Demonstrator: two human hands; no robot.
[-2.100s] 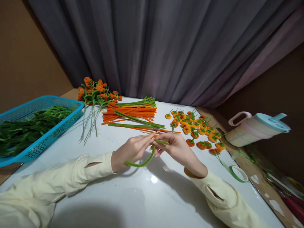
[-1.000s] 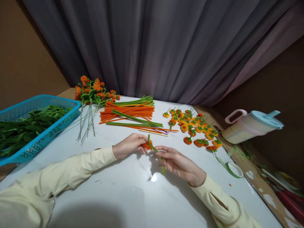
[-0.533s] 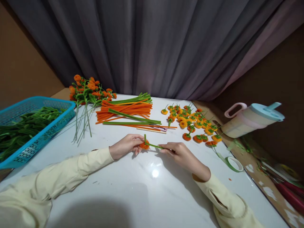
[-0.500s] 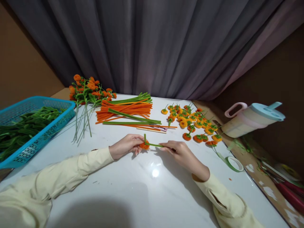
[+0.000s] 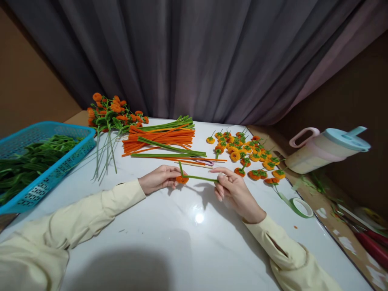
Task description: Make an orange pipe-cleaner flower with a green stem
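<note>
**A:** The left hand [image 5: 160,180] is closed on a small orange flower head [image 5: 182,180]. It's pinched at the fingertips, low over the white surface [image 5: 182,250].

**B:** And the right hand [image 5: 235,192]?

**A:** Thumb and forefinger nip the far end of the green stem [image 5: 198,178], and the other fingers hang loose. The stem runs nearly level between both hands, and a short green tail sticks up from the flower head.

**B:** What's just behind them?

**A:** A pile of orange and green chenille sticks [image 5: 163,141] lies flat. To its right there's a scatter of loose orange blossoms [image 5: 245,155] with green centres.

**B:** Over on the left?

**A:** A bunch of finished flowers [image 5: 112,115] on long thin stems lies at the far corner. Nearer, a blue basket [image 5: 45,184] sits at the edge, heaped with green leaves [image 5: 30,157].

**B:** And the right?

**A:** A roll of green tape [image 5: 300,207] lies near the edge, out past the right wrist. Farther off there's a pale jug [image 5: 324,149] with a blue lid, and a grey curtain [image 5: 194,60] hangs behind everything.
</note>
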